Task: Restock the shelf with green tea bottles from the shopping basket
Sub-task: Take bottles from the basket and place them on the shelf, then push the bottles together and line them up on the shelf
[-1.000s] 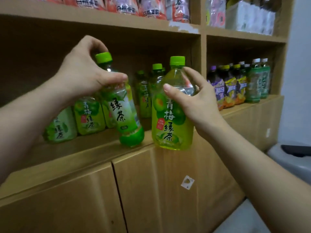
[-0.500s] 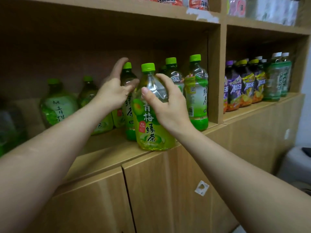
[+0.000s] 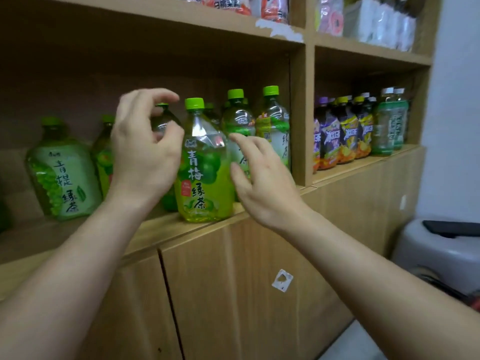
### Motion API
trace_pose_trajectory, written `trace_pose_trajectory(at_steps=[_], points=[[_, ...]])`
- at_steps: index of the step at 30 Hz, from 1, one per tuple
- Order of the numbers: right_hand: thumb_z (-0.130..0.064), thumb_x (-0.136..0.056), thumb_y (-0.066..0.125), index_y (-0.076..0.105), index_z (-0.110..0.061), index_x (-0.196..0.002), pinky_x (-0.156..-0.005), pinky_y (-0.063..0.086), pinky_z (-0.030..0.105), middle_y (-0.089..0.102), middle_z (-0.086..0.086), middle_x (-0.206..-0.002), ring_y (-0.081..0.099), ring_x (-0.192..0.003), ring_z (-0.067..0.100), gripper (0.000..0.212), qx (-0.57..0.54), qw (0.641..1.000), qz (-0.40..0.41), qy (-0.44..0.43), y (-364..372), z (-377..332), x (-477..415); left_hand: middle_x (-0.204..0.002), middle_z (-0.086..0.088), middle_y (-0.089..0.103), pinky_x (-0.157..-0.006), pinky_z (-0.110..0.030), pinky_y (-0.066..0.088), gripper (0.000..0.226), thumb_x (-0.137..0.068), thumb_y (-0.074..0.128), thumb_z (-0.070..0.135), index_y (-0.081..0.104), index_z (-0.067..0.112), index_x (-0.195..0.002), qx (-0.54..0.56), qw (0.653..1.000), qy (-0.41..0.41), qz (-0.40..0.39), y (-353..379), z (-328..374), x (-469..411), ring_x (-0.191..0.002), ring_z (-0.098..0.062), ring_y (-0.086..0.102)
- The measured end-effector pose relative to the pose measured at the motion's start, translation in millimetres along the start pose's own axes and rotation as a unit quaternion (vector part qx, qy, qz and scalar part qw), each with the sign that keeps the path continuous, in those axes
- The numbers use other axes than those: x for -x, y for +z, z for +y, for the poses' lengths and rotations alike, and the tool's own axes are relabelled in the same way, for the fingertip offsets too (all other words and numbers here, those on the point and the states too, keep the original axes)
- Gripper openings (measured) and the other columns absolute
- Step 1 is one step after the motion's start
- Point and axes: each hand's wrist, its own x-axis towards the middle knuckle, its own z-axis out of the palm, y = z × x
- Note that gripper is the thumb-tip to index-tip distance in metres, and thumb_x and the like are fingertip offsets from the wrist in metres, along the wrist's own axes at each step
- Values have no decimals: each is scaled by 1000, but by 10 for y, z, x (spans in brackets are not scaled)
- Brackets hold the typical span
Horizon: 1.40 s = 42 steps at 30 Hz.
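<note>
A plum green tea bottle with a green cap stands upright at the front edge of the wooden shelf. My right hand hovers just to its right, fingers spread, holding nothing. My left hand is to its left, fingers apart and curled around, not touching, the neck of a second green tea bottle that stands behind it. Several more green tea bottles line the shelf on both sides.
A vertical divider closes the compartment on the right; beyond it stand purple and yellow drink bottles. Cabinet doors lie below the shelf. Snack packs fill the upper shelf. A grey bin sits at lower right.
Both bottles were set down on the shelf. My right hand has let go of the plum green tea bottle and drawn back to the right; my left hand has loosened off the other bottle.
</note>
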Motion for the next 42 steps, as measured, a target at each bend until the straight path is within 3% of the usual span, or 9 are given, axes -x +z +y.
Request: trace_pose_trajectory(at_steps=[5, 11, 14, 18, 22, 24, 31, 37, 42], points=[[-16, -94, 57, 72, -16, -100, -68, 54, 27, 73, 2, -83, 68, -74, 13, 16, -88, 984, -121, 91, -1336, 378, 786, -76, -1, 68, -58, -37, 52, 23, -84, 52, 1, 68, 17, -82, 213, 955, 118, -167, 335, 1035, 475, -67, -16, 65], [-17, -92, 59, 71, -8, -96, -58, 48, 18, 72, 10, -75, 62, -62, 8, 16, -15, 956, -124, 265, -2509, 1062, 1910, -67, 5, 68, -56, -30, 49, 24, -78, 51, 6, 71, 19, -76, 312, 876, 74, -359, 1399, 1896, 1477, -61, -14, 63], [-16, -93, 59, 70, -6, -93, -63, 50, 30, 71, 13, -74, 62, -63, 10, 15, 28, 934, -105, 339, -2847, 1495, 2527, -65, 11, 67, -58, -21, 47, 24, -78, 50, 11, 70, 25, -77, 314, 833, 85, -447, 1853, 2285, 2033, -60, -5, 62], [-18, -93, 60, 70, -9, -97, -68, 54, 26, 74, 7, -79, 68, -65, 12, 14, 65, 888, -73, 449, -3143, 2089, 3341, -67, 6, 69, -64, -31, 52, 21, -79, 52, 23, 71, 30, -83, 309, 779, 82, -540, 2379, 2751, 2651, -62, -9, 65], [-23, -91, 63, 69, -17, -96, -67, 52, 27, 71, -1, -76, 67, -65, 13, 10, 96, 841, -61, 529, -3400, 2618, 4023, -67, 19, 65, -68, -19, 46, 17, -84, 59, 17, 72, 28, -84, 304, 740, 84, -594, 2868, 3307, 3074, -66, 4, 60], [-28, -90, 65, 69, -16, -102, -70, 51, 27, 69, -5, -78, 64, -66, 9, 18, 120, 823, -71, 551, -3526, 2797, 4245, -71, 14, 68, -74, -24, 50, 18, -83, 60, 15, 71, 29, -80, 311, 714, 55, -626, 3126, 3575, 3304, -71, -2, 63], [-38, -92, 59, 50, -12, -137, -102, 39, 32, 52, 9, -141, 51, -126, 26, 52, 222, 697, -175, 659, -4107, 3090, 4783, -70, 20, 60, -69, -23, 48, 16, -87, 59, 16, 69, 28, -82, 297, 620, 68, -723, 3595, 4142, 4153, -70, -7, 62], [-39, -89, 63, 36, -23, -146, -99, 41, 32, 50, 8, -142, 50, -126, 26, 65, 192, 727, -174, 636, -3976, 2918, 4837, -104, 5, 68, -76, -22, 44, 23, -85, 61, 22, 68, 27, -106, 183, 552, 236, -779, 3689, 4096, 4570, -93, -15, 63], [-40, -87, 67, 32, -24, -148, -100, 40, 32, 50, 10, -142, 50, -126, 28, 73, 187, 722, -180, 642, -3915, 2683, 4972, -137, -5, 54, -100, -33, 43, 78, -72, 76, 44, 44, 22, -139, 91, 428, 415, -798, 3704, 4196, 5095, -125, -28, 49]])
